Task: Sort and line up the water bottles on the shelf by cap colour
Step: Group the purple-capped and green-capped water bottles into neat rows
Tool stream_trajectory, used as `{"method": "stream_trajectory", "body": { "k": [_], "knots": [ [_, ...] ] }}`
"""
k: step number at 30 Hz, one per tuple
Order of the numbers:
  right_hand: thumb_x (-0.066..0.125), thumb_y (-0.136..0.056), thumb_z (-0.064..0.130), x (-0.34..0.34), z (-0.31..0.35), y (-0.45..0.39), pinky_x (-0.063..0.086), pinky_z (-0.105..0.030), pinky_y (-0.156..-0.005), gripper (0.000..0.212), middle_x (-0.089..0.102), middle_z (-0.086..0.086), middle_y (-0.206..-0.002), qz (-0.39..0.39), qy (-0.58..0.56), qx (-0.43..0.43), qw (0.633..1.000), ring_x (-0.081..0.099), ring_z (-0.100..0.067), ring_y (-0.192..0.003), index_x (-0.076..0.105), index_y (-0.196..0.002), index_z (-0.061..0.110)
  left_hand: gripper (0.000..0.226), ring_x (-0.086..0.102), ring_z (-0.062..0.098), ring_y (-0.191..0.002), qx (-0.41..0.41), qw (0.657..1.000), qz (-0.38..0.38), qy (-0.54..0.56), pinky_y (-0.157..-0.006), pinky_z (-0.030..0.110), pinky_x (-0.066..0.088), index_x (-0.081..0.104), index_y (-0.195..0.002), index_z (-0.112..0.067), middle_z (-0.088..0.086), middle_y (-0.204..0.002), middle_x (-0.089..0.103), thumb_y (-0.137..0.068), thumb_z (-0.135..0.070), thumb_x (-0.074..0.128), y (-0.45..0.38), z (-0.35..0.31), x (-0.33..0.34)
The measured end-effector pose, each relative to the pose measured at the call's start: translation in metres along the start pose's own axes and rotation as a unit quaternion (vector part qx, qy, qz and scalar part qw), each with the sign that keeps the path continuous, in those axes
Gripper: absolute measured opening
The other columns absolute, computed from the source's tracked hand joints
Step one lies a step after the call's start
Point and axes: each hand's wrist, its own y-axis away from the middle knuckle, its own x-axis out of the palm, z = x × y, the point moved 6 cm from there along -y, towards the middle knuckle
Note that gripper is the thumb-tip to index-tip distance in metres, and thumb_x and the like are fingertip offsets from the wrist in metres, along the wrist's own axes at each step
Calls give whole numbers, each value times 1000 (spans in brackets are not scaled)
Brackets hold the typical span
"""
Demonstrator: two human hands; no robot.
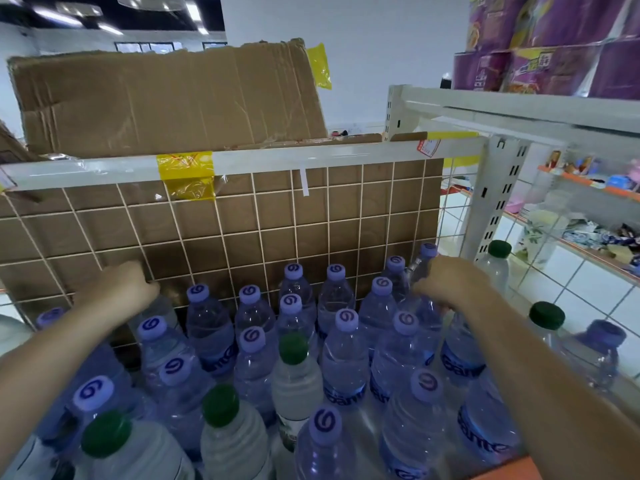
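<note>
Across the lower half of the frame the shelf (498,471) is packed with upright water bottles, most with pale purple caps, a few with dark green ones.

The left hand (119,289) reaches in from the lower left to the back of the shelf at centre left, fingers curled over the top of a clear bottle (159,311) whose cap is hidden under the hand; it appears to grip that bottle. Just right of it stands a purple-capped bottle (204,320).

The right hand (450,282) comes in from the lower right and closes on a purple-capped bottle at the back right (420,268), which leans to the right while its neighbours stand straight.

Green-capped bottles stand among the purple ones at lower centre (294,368), lower left (221,420) and the bottom left corner (107,438); two more (498,258) (547,323) stand to the right of the right arm.

Behind the bottles a white wire grid (263,220) backs onto brown cardboard (166,98).
</note>
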Motion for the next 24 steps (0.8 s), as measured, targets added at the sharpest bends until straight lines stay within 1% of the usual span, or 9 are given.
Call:
{"method": "stream_trajectory", "body": {
  "k": [3,6,8,11,14,17,19,21,24],
  "knots": [
    [63,-80,48,-11,0,5,54,-30,-75,32,67,-4,-84,7,4,-4,1000,66,-21,-77,66,-88,17,36,58,35,-99,41,996,-70,-45,-76,38,49,57,-100,-11,15,-107,62,-87,-44,51,14,-19,-22],
    [66,-78,50,-37,-14,2,45,-25,-62,38,65,-4,-79,-54,-20,25,998,62,-22,-74,65,-87,12,35,54,32,-106,106,988,-110,-2,-77,39,46,56,-102,-13,11,-110,58,-89,-45,52,39,-56,-46],
    [66,-82,47,-58,-32,-6,40,-28,-65,40,58,-5,-83,-139,-40,64,987,58,-26,-80,64,-98,10,29,55,25,-99,171,980,-84,58,-78,37,48,57,-98,-21,3,-105,59,-89,-48,53,59,-83,-57],
    [66,-84,36,-76,-60,-16,41,-32,-68,42,60,-11,-95,-216,-46,117,968,57,-31,-88,59,-112,6,25,59,11,-84,270,950,53,144,-77,35,52,60,-87,-31,-9,-93,63,-84,-55,57,96,-116,-59],
    [65,-84,32,-69,-80,-29,46,-39,-83,47,57,-18,-118,-177,-24,162,971,52,-37,-111,53,-120,5,37,60,2,-79,337,906,217,134,-73,27,53,62,-94,-39,-14,-89,63,-73,-69,59,134,-143,-50],
    [61,-83,28,-50,-89,-42,49,-40,-87,48,57,-18,-116,-107,-30,172,979,55,-36,-109,51,-124,5,46,59,3,-88,364,875,304,97,-81,24,52,56,-111,-42,-15,-98,60,-73,-65,65,160,-159,-31],
    [58,-87,23,-42,-87,-41,46,-38,-80,48,56,-18,-115,-87,-36,165,982,55,-36,-108,43,-129,6,43,59,8,-92,380,871,300,84,-84,30,50,56,-110,-36,-11,-103,62,-76,-60,66,165,-164,-19],
    [57,-89,19,-37,-87,-42,43,-36,-73,49,54,-18,-113,-79,-35,170,982,55,-35,-105,36,-132,8,36,57,10,-85,402,873,269,60,-75,28,47,56,-105,-29,-7,-96,61,-80,-54,64,165,-167,-14],
    [62,-88,20,-31,-84,-43,41,-33,-68,43,56,-14,-101,-65,-41,179,981,55,-31,-91,48,-125,4,29,54,11,-76,413,881,226,50,-67,29,43,51,-94,-27,-7,-83,56,-83,-52,60,163,-167,-15]
  ]
}}
